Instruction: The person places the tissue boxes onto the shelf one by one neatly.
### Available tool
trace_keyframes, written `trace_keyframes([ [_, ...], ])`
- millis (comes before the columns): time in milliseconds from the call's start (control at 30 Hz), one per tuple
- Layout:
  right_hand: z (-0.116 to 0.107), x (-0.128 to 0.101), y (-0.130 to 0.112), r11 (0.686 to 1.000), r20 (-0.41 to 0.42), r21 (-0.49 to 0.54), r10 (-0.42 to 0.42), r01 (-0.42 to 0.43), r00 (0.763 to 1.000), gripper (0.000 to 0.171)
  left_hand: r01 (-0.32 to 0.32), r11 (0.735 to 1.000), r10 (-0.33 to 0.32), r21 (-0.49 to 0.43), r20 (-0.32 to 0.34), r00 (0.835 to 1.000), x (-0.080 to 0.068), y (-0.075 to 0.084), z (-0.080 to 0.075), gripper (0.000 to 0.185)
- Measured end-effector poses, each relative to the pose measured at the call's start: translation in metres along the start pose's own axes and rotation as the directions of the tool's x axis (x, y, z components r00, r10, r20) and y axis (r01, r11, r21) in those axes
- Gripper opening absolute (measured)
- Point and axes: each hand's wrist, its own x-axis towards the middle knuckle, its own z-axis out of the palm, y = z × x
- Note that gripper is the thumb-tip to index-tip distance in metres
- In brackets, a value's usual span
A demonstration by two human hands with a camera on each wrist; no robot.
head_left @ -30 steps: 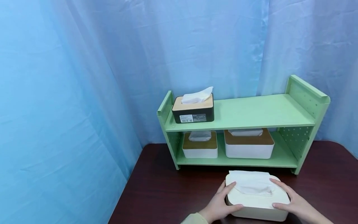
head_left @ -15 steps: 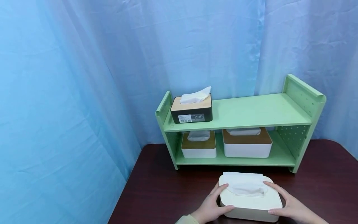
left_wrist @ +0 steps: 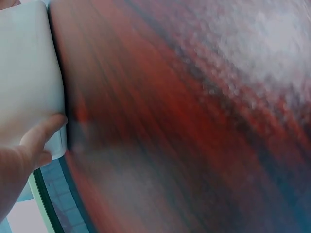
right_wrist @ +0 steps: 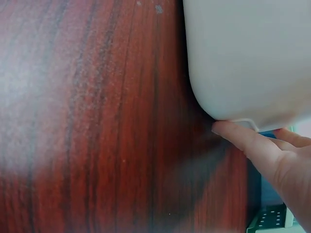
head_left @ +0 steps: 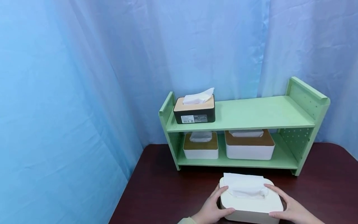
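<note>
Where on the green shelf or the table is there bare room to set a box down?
The top board of the green shelf is bare from the black tissue box to the right end panel. The table is bare left of the white tissue box, which both hands hold. The lower tier is crowded: two white boxes, with only a gap at its right end.

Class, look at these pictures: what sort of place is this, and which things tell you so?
Probably a staged tabletop set, not a lived-in room: blue curtains all round, a dark wooden table, and a green shelf holding only tissue boxes.
</note>
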Motion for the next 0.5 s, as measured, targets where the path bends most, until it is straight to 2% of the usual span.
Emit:
trace_keyframes([
  [300,-0.0001,0.0006,-0.0029,0.999,-0.016,-0.029,0.018,-0.019,1.0,0.075,-0.02,0.999,0.019,-0.038,-0.034,0.999,-0.0002,0.0004,-0.0004,0.069],
  [500,0.0011,0.0002,-0.0037,0.996,-0.07,-0.093,0.002,-0.009,0.998,0.073,0.005,0.997,-0.008,-0.071,-0.04,0.999,0.0001,0.0021,-0.0009,0.068],
])
